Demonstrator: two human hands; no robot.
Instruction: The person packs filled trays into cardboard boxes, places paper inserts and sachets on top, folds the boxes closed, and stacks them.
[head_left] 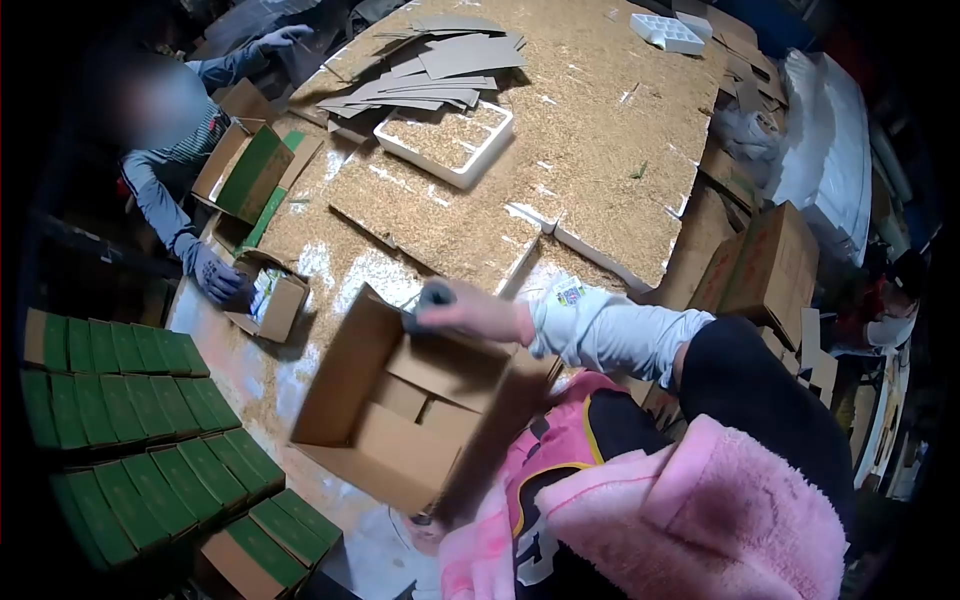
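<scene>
An open cardboard box point(415, 445) faces up in front of me, its inner bottom flaps showing and nothing else inside. My right hand point(468, 312) is at its far upper edge, fingers curled and blurred. A dark grey rounded item point(434, 300) shows at those fingers; its kind is unclear. My left hand point(427, 532) is only partly seen, low by the box's near corner, below a pink fluffy sleeve point(480, 555). Its fingers are mostly hidden.
Green-topped cartons point(150, 430) stand in rows at left. A co-worker's gloved hand point(215, 275) touches a small open box point(280, 305). Cardboard sheets point(440, 70) and a white foam tray point(465, 175) lie on the debris-covered table point(590, 130). A large carton point(765, 265) stands right.
</scene>
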